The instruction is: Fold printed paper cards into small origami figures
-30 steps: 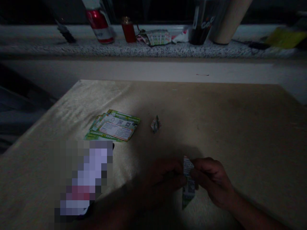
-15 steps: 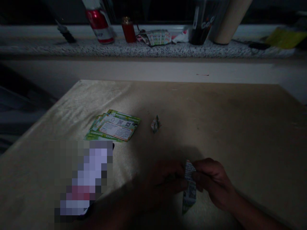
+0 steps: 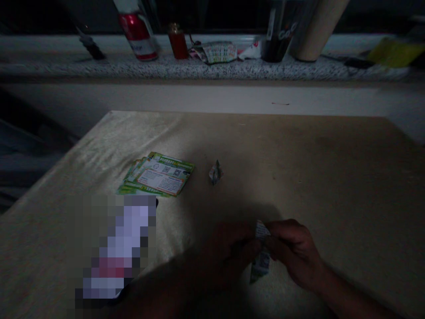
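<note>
A narrow folded paper (image 3: pixel 262 261) with print and a green lower tip is held between my two hands, just above the table. My left hand (image 3: pixel 234 248), dim in shadow, pinches its left edge with the thumb in front. From the other side my right hand (image 3: pixel 295 248) grips the right edge between thumb and bent fingers. Both thumbs nearly meet at the middle of the paper. Farther off on the table sits a small folded paper piece (image 3: pixel 216 173) with pointed tips. Fingers behind the paper are partly hidden.
Left of centre lies a fanned stack of green-and-white flyers (image 3: pixel 162 175). A blurred-out phone-like object (image 3: pixel 119 248) rests nearer, at left. Along the speckled windowsill (image 3: pixel 199 71) stand a red can (image 3: pixel 137 35), a red bottle (image 3: pixel 178 42), crumpled paper (image 3: pixel 217 52) and a dark cup (image 3: pixel 279 35).
My left thumb has shifted up along the paper, closer to the right thumb. The paper's lower tip now sits higher and slightly to the left. Everything else stays in place.
</note>
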A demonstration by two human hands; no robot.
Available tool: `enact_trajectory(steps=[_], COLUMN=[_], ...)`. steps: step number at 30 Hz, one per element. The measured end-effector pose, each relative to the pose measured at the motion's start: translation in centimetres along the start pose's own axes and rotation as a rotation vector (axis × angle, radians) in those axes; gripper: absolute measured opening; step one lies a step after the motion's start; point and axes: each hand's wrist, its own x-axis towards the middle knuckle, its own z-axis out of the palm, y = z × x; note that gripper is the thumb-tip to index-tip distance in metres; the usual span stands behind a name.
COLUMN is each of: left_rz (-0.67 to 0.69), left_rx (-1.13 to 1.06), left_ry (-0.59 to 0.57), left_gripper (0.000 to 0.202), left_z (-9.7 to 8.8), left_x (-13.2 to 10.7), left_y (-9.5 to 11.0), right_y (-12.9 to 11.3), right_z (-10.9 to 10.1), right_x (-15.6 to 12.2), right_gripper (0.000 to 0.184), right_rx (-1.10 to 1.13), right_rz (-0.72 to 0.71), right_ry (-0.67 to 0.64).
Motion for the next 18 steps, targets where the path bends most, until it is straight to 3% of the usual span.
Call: enact_trajectory(steps=[3,11,18], left_rz=[0.036,-0.024,-0.061], left_rx=[-0.031,-0.179,-0.285], left_ry=[-0.053,-0.197,-0.215], left_gripper=[0.03,0.035,0.037], left_z=[-0.2,-0.4,-0.6], left_x=[0.1,0.2,0.3], left_y=[0.4,1.0,1.3], right_y=[0.1,-0.2,-0.4], right_z=[-0.1,0.0,-0.1], right_x=[0.1,-0.2,0.2], right_gripper=[0.036,0.042,0.04], right_rx=[0.02,0.181,0.401], right_rz=[0.014,0.19,0.23], right_ry=[-0.033,-0.057,-0.132])
